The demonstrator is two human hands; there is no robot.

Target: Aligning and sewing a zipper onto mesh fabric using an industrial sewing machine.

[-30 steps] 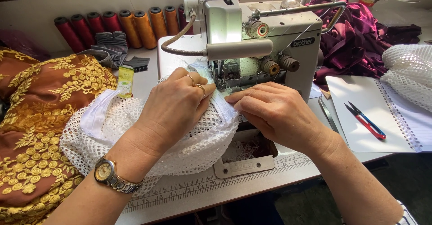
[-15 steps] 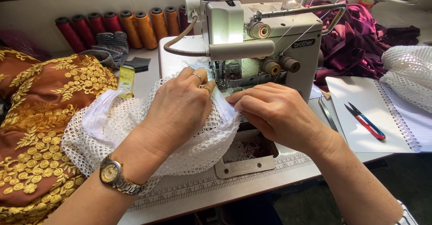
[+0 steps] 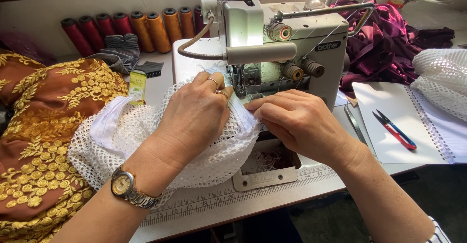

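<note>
Under the needle area of the sewing machine [image 3: 287, 43], at the centre of the view, a white open-weave mesh fabric [image 3: 116, 141] is held flat against the machine bed, its bulk spilling toward 8 o'clock over the ruled edge of the table [image 3: 209, 204]. The fabric is pressed down by the left hand [image 3: 197, 114], whose fingers are curled over the seam edge, a ring visible on one finger and a wristwatch [image 3: 124, 184] worn at the wrist. The right hand [image 3: 296, 121] is laid just beside it at 3 o'clock, its fingertips pinching the fabric edge close to the presser foot.

Compared with a second ago, the left hand has been moved slightly up and toward the needle, and the mesh has been drawn a little further under it; the right hand has hardly shifted. By this it is judged that the seam is being fed forward in small steps.

At 9 o'clock an orange cloth with gold embroidery [image 3: 44, 126] is spread. At 11 o'clock a row of thread spools [image 3: 131, 26] is stood against the wall. At 3 o'clock red-handled thread snips [image 3: 395, 130] are laid on an open notebook [image 3: 389, 107], with purple satin [image 3: 389, 43] behind at 1 o'clock.
</note>
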